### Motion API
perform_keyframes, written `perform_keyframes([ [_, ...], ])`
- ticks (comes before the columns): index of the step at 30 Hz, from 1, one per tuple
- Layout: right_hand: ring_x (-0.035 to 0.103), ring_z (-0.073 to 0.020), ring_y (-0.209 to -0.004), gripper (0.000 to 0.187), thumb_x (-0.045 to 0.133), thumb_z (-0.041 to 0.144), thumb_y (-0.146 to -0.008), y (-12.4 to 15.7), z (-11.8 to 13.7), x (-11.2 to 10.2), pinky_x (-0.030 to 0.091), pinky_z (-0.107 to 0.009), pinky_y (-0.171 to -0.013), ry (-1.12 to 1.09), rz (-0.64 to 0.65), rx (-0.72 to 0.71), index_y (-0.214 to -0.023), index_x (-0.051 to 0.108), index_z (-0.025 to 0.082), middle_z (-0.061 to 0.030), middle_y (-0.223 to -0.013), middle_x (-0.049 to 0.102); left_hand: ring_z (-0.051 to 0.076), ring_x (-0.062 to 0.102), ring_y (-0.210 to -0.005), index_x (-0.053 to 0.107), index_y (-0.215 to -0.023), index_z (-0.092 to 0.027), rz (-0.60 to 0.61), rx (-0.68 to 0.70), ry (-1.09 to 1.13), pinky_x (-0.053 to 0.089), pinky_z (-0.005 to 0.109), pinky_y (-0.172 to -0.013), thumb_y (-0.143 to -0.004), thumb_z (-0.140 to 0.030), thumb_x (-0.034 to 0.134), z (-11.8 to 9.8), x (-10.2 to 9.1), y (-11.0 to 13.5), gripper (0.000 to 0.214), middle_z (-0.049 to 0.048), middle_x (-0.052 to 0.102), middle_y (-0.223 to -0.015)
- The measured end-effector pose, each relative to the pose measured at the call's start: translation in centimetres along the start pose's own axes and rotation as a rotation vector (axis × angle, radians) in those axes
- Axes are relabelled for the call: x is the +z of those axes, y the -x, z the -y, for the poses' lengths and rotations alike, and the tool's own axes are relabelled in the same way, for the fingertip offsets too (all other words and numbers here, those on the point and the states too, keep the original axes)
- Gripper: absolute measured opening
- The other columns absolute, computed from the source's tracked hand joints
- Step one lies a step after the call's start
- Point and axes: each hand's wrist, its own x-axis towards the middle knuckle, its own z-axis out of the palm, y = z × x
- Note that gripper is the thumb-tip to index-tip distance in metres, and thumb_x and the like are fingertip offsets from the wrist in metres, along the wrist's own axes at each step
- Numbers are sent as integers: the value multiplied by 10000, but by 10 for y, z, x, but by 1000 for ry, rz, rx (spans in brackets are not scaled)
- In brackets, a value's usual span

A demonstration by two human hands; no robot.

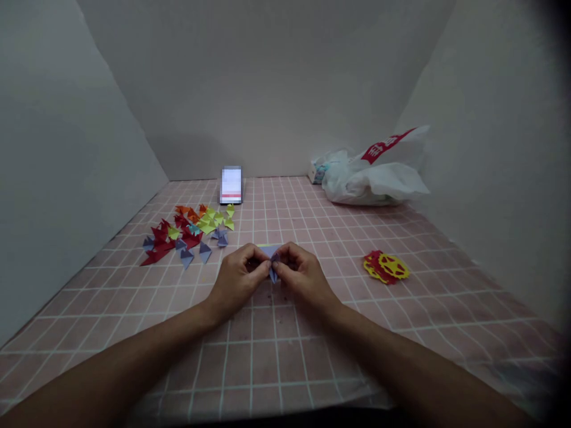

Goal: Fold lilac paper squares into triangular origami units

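Observation:
Between my two hands is a small piece of folded purple paper (273, 274), its lower end pointed. My left hand (241, 273) pinches its left side between thumb and fingers. From the other side my right hand (302, 274) pinches it too, the two thumbs almost meeting. Just behind the fingers, flat purple paper sheets (269, 250) lie on the table with a yellow edge showing at the back. My fingers hide much of the fold.
Several folded paper pieces (191, 229) in red, orange, yellow-green and purple lie to the left. A phone (231, 185) stands behind them. Red and yellow cut-out shapes (387, 267) lie right. Far right, a white plastic bag (375, 181) rests beside a small box (317, 171) on the checked tablecloth (267, 368).

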Motion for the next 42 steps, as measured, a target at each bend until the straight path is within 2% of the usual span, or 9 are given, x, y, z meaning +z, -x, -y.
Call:
perform_keyframes([
  [6,500,-128,-609,126,608,274,-816,1,2,-4,406,-256,-548,41,2,-37,-727,548,206,19,-676,546,135,619,-677,627,-813,-166,34,-13,124,523,267,-642,-855,-227,609,3,2,1,76,9,631,-746],
  [9,497,-126,-604,74,604,263,-818,1,4,-4,401,-254,-546,57,-5,-54,-777,574,209,27,-671,533,135,629,-679,623,-832,-167,48,-26,186,544,273,-649,-868,-240,601,3,2,2,84,11,632,-762],
  [12,501,-126,-604,61,595,248,-816,1,4,-3,404,-255,-555,67,7,-59,-859,617,211,30,-671,540,137,619,-668,629,-803,-168,26,11,96,521,263,-624,-868,-222,595,1,1,1,90,14,635,-736],
  [16,527,-133,-635,60,584,236,-810,2,5,-2,415,-266,-593,76,19,-70,-802,627,195,12,-689,583,133,599,-658,630,-762,-171,-22,116,-84,470,256,-613,-855,-177,592,-2,-1,1,101,15,633,-710],
  [19,531,-139,-643,61,577,219,-804,3,7,-2,410,-272,-602,110,1,-84,-771,620,190,9,-676,581,132,588,-657,627,-755,-170,-32,165,-124,461,264,-625,-846,-177,598,-4,-1,2,95,13,624,-709],
  [25,530,-143,-646,96,567,254,-821,3,9,-4,422,-268,-589,103,-54,-80,-741,581,201,3,-692,578,125,601,-658,619,-841,-168,92,-85,253,522,259,-642,-894,-300,578,1,1,1,147,-2,619,-729],
  [28,525,-141,-634,101,576,268,-810,3,9,-4,422,-257,-555,73,-51,-47,-734,569,202,4,-685,567,132,612,-677,629,-851,-167,129,-157,343,535,267,-658,-875,-340,619,4,2,0,175,0,624,-744],
  [37,510,-131,-606,103,593,267,-802,3,7,-3,422,-250,-538,48,-47,-37,-728,572,198,10,-665,552,125,606,-643,659,-823,-162,136,-209,360,499,255,-631,-817,-287,661,3,2,-2,126,-3,645,-706],
  [42,517,-132,-604,99,582,257,-808,3,6,-2,424,-255,-542,53,-48,-32,-732,579,194,9,-670,557,140,617,-682,650,-823,-160,68,-131,176,504,273,-659,-813,-255,641,-1,1,-1,96,13,658,-746],
])
